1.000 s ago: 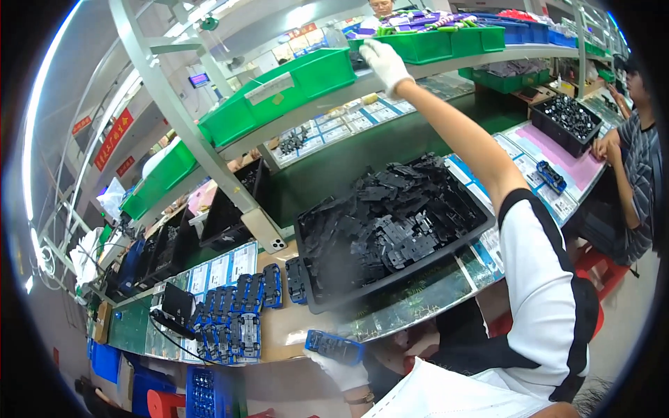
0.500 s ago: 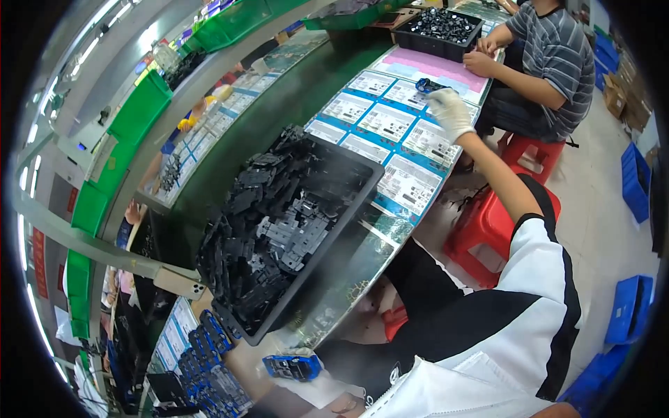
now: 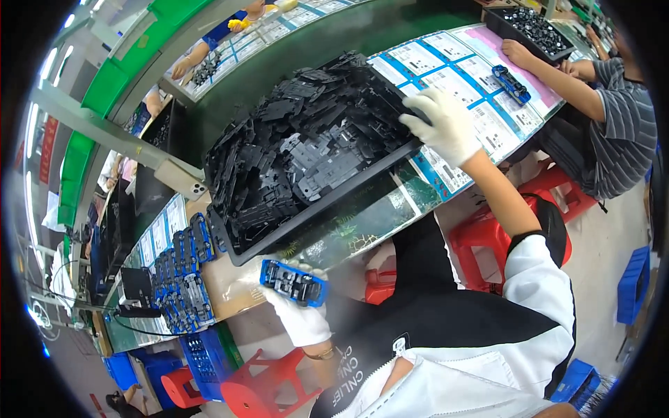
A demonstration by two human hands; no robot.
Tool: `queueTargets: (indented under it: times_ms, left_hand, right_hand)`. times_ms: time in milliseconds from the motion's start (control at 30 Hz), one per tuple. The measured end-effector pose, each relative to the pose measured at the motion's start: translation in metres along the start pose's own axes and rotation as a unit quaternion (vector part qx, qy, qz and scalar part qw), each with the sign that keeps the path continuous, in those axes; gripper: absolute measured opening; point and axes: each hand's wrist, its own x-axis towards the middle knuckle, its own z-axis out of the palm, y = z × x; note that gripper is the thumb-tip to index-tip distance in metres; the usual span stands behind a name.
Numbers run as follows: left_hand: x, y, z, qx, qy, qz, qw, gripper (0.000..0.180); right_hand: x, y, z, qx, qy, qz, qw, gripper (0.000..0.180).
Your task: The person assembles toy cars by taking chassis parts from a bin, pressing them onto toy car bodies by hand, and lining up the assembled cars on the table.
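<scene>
In my gloved left hand [image 3: 300,317] I hold a blue toy car body [image 3: 294,282], its dark inner side facing up. My gloved right hand [image 3: 446,127] is in the air by the right end of a black tray [image 3: 327,202], fingers spread and nothing in them. Black plastic parts [image 3: 244,160] are heaped in the tray, with greyish flat chassis plates [image 3: 324,164] on top near the middle. Another blue toy car [image 3: 512,85] lies on the printed sheets [image 3: 495,129] beyond my right hand.
Several blue car bodies [image 3: 185,272] stand in rows at the left, near a phone [image 3: 180,178] fixed to a rail. A co-worker [image 3: 624,125] sits at the right by a black bin of small parts [image 3: 533,31]. Red stools [image 3: 481,244] stand below the bench.
My right hand has come back from the blue car on the sheets toward the tray, leaving that car there. My left hand has risen into fuller view with its car body.
</scene>
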Motion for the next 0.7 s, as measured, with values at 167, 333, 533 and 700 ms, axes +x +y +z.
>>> queueTargets:
  times_ms: [167, 333, 533, 700]
  left_hand:
    - [-0.007, 0.002, 0.005, 0.010, -0.027, -0.010, 1.000, 0.061]
    - [-0.009, 0.009, -0.001, -0.021, 0.039, -0.024, 0.999, 0.063]
    - [-0.007, 0.008, 0.000, 0.007, 0.017, -0.025, 1.000, 0.066]
    - [-0.005, 0.006, 0.010, -0.023, 0.003, -0.050, 0.998, 0.058]
  right_hand:
    - [0.027, 0.010, 0.035, -0.034, -0.082, 0.085, 0.992, 0.019]
    - [0.028, 0.007, 0.034, 0.314, -0.018, 0.260, 0.913, 0.020]
    - [0.027, -0.033, 0.000, 0.548, -0.097, 0.329, 0.763, 0.025]
    - [0.013, -0.070, -0.019, 0.556, -0.067, 0.340, 0.756, 0.031]
